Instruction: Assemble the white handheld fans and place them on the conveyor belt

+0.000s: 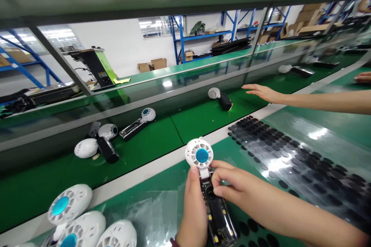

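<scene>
Fan [207, 185] handle half-hidden by hands [211, 197]

Handheld fan [207, 185] between left hand [193, 208] and right hand [232, 185] at near bench edge, conveyor belt [162, 139] behind it, sheet of round pads [290, 150] to the right, more fans [84, 224] lower left, a co-worker's hand [261, 92] over the belt far right

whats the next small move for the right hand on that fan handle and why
Probably press the thumb down. The right hand has thumb and fingers pinched on the dark handle of the handheld fan, which the left hand steadies, as if seating a black round pad like those on the sheet.
</scene>
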A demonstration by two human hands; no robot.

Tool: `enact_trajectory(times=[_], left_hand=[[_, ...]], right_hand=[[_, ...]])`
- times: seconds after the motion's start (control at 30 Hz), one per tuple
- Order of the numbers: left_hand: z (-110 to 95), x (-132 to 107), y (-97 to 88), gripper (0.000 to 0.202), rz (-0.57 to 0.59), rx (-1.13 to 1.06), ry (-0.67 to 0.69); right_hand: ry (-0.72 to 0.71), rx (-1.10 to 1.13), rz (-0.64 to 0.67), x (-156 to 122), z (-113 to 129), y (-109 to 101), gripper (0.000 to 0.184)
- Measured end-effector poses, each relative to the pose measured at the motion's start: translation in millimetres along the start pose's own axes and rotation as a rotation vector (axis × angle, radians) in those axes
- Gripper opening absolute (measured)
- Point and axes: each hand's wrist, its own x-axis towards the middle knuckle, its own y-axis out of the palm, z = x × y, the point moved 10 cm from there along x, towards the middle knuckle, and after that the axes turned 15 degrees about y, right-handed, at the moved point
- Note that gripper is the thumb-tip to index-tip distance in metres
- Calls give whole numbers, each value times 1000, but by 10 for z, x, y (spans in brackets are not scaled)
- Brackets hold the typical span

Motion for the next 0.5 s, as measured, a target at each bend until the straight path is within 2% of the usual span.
enact_trajectory(times=[0.3, 0.5], left_hand=[[-46, 17, 7, 55, 4, 21, 24], [-44, 16, -36, 55, -10, 65, 40]], right_hand=[[-13, -127, -160, 44, 20, -13, 19], [-12, -89, -122, 25, 10, -14, 21]])
